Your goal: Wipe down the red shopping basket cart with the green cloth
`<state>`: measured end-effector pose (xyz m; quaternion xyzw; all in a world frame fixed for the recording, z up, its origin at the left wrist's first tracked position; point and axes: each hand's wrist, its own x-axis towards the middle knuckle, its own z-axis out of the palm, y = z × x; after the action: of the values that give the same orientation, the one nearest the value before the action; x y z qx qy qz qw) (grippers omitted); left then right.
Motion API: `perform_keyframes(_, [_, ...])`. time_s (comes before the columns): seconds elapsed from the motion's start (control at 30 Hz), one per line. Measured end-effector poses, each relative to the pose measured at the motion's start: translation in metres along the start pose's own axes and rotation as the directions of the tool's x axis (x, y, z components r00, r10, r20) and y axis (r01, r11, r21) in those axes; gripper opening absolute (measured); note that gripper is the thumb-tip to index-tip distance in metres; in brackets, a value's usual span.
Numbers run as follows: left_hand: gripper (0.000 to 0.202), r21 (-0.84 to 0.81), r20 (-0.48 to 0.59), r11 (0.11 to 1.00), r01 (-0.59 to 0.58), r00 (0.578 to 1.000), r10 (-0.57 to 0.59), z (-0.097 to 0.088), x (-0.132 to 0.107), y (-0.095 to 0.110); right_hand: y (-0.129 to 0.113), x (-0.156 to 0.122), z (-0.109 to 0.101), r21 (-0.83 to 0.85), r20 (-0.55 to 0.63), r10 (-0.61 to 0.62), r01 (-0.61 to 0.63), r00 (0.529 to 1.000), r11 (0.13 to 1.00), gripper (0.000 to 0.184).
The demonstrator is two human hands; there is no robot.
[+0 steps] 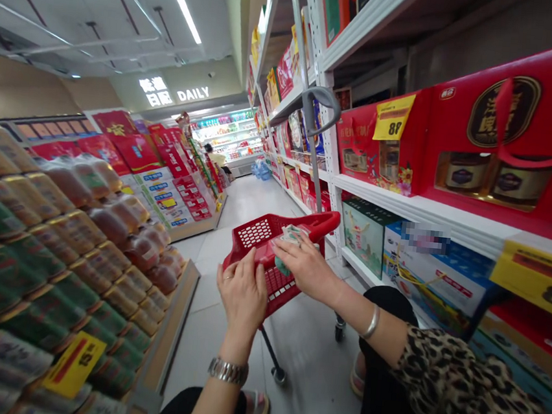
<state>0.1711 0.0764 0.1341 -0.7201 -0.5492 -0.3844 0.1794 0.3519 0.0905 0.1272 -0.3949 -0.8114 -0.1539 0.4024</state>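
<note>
"Head view first: what are the hands at?"

"Both are at the red perforated plastic basket on slim legs with castors (255, 231), which stands in the aisle before the person's knees. The left hand (243, 288) has its fingers bent over the near red edge; I cannot tell whether it grips. The right hand (302, 261) lies across the basket with fingers extended, over a small white-and-green printed item (295, 233). Whether it holds that or only covers it, I cannot tell."

"How much room on the right?"

"Little. The basket's raised right corner comes near the white metal shelving (451, 217), and a castor stands just beside the lower shelf. A slim grey pole with a dark grey loop handle (320, 112) rises between basket and shelving; its foot is hidden. Red gift boxes with clear windows (493, 182) fill the middle shelf, close to its front edge."

"And the left?"

"More. Pale grey floor tiles (209, 292) run as a strip between the basket and the pale wooden border (181, 302) of a display stacked with shrink-wrapped gold and green cans (57, 244)."

"Straight ahead?"

"Beyond the basket the floor lies open toward the brightly lit refrigerated shelves (229, 131). A blue bundle (261, 170) sits far down, near the right-hand shelving, narrowing that side."
</note>
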Motion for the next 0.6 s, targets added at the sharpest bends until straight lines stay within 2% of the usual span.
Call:
perform_keyframes(0.13, [0.047, -0.294, -0.076, 0.955, -0.025, 0.997, 0.002, -0.003, -0.017, 0.023, -0.01, -0.007, -0.014, 0.018, 0.01, -0.078, 0.077, 0.997, 0.997, 0.048])
perform_keyframes(0.23, [0.051, -0.537, -0.03, 0.844, 0.004, 0.999, -0.023, -0.01, -0.027, 0.035, -0.015, -0.017, -0.024, 0.032, 0.03, -0.115, 0.114, 0.993, 0.993, 0.048])
perform_keyframes(0.3, [0.052, -0.633, -0.004, 0.773, 0.033, 0.999, -0.046, -0.012, -0.029, 0.035, -0.013, -0.025, -0.03, 0.042, 0.032, -0.119, 0.117, 0.992, 0.992, 0.052])
perform_keyframes(0.37, [0.051, -0.624, -0.001, 0.78, 0.054, 0.998, -0.07, -0.01, -0.027, 0.027, -0.008, -0.033, -0.035, 0.053, 0.028, -0.124, 0.122, 0.992, 0.991, 0.056])
perform_keyframes(0.43, [0.051, -0.538, 0.024, 0.839, 0.078, 0.997, -0.078, -0.003, -0.021, 0.012, -0.003, -0.038, -0.039, 0.069, 0.031, -0.123, 0.12, 0.992, 0.99, 0.058])
perform_keyframes(0.5, [0.053, -0.479, 0.129, 0.869, 0.119, 0.99, -0.065, 0.005, -0.014, -0.004, -0.001, -0.041, -0.043, 0.093, 0.035, -0.107, 0.104, 0.994, 0.99, 0.059])
perform_keyframes(0.57, [0.056, -0.519, 0.259, 0.834, 0.186, 0.964, -0.054, 0.011, -0.01, -0.014, -0.004, -0.043, -0.047, 0.115, 0.042, -0.085, 0.079, 0.996, 0.99, 0.058])
perform_keyframes(0.6, [0.059, -0.585, 0.313, 0.774, 0.243, 0.948, -0.06, 0.012, -0.009, -0.016, -0.007, -0.043, -0.049, 0.121, 0.045, -0.071, 0.065, 0.996, 0.99, 0.058])
